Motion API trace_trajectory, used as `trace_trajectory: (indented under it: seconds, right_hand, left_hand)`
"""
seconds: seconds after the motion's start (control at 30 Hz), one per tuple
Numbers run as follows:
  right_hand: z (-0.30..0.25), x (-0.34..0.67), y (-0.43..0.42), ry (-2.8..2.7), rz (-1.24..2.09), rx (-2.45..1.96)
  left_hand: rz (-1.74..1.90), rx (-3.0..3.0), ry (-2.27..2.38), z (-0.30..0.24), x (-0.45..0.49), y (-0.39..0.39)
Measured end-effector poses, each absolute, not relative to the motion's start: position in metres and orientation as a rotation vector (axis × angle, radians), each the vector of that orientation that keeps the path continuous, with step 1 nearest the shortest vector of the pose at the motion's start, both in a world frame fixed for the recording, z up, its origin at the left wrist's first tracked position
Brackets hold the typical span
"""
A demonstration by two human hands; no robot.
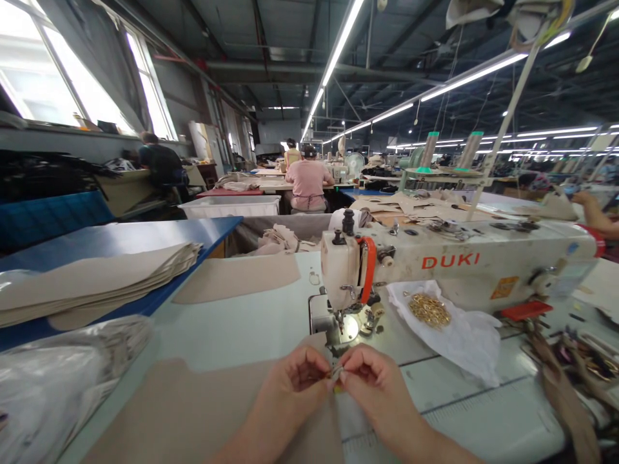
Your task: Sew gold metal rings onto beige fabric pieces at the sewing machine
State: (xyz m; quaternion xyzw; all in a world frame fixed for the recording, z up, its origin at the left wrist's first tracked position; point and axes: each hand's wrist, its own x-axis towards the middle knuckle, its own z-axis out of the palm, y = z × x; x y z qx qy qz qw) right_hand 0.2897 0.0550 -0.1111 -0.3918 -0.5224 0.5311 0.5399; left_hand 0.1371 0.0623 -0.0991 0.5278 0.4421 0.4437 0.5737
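My left hand (294, 386) and my right hand (372, 386) meet at the front of the table, both pinching a small metal fitting (336, 372) between fingertips. Its exact shape is hidden by my fingers. Just beyond them stands the presser foot and needle area of a white DUKI sewing machine (459, 264). A flat beige leather panel (193, 412) lies under my left forearm. To the right of the machine's needle, a white paper sheet (449, 335) holds a heap of small gold metal fittings (429, 310).
A stack of beige panels (91, 283) lies on a blue table (116, 238) at left, with a plastic bag (58, 393) in front. Brown straps (565, 386) hang at the right table edge. A co-worker's arm (597, 216) shows at right; other people sit at machines beyond.
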Motion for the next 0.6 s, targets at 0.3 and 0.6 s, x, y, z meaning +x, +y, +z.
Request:
trace_trajectory:
  seconds: [0.3, 0.6]
  right_hand:
    - [-0.111, 0.29, 0.053, -1.254, 1.267, -0.951]
    - [-0.107, 0.298, 0.051, -1.471, 1.283, -1.017]
  left_hand:
    - [1.119, 1.573, 1.251, -0.101, 0.135, 0.054]
    - [1.066, 1.695, 1.29, -0.093, 0.134, 0.048]
